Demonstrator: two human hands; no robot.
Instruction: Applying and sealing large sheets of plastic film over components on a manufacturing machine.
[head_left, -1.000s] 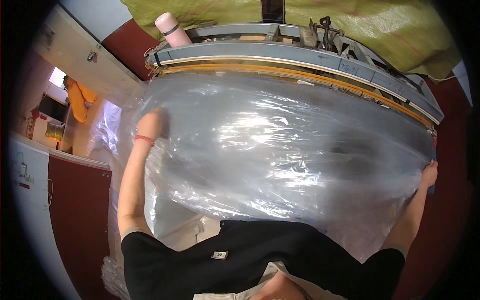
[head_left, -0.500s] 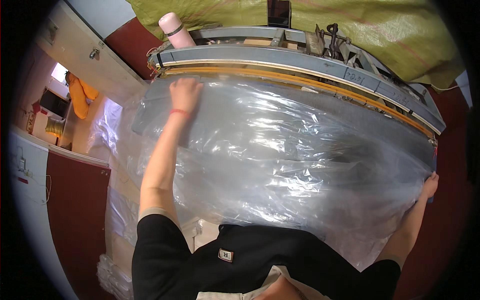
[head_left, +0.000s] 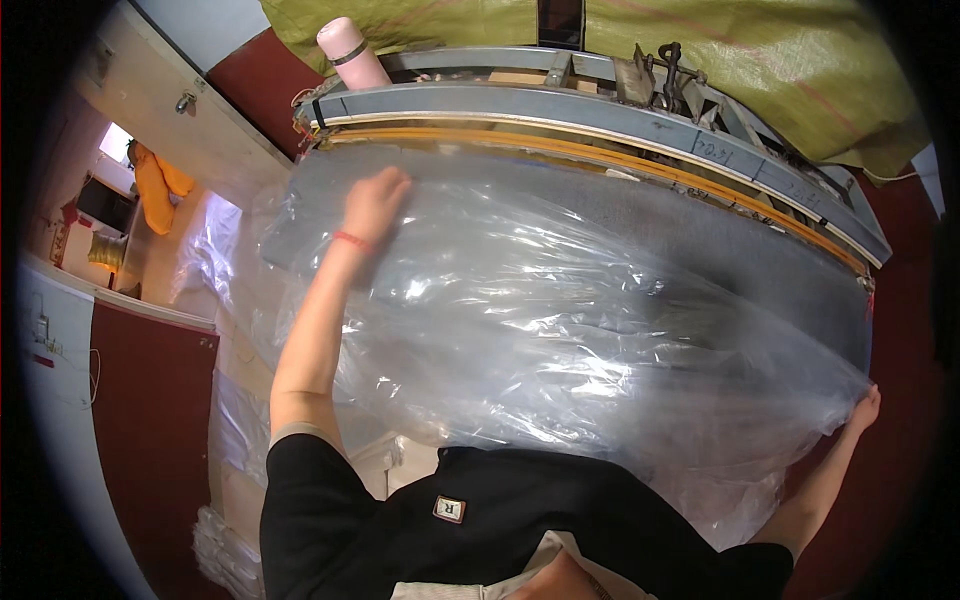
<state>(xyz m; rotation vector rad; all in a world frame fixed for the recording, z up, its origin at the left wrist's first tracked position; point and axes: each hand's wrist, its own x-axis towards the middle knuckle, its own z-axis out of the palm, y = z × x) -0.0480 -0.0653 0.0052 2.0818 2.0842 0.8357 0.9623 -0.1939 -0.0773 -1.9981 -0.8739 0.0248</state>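
A wide sheet of clear plastic film (head_left: pixel 480 330), wrinkled and shiny, spreads over a grey work surface (head_left: pixel 760 240) and hangs toward my body. At its far left part, my left hand (head_left: pixel 377 207) is closed with curled fingers on the film. A red band circles that wrist. My right hand (head_left: pixel 864 408) pinches the film's edge at the far right, beyond the surface's end. Between the two hands the film is drawn into slanting folds. A bare grey strip shows between the film's far edge and the metal-framed machine (head_left: pixel 520 108).
Yellow-orange strips (head_left: pixel 560 148) run along the machine's near side. A pink bottle (head_left: pixel 352 54) and a rusty metal clamp (head_left: pixel 672 78) stand behind its bar. Green woven sheeting (head_left: pixel 740 70) hangs at the back. More clear film (head_left: pixel 228 550) lies bunched at the lower left, near a door (head_left: pixel 180 90).
Both hands have moved nearer my body, the right one most. The film's far edge has come away from the machine's bar, baring more grey surface on the right.
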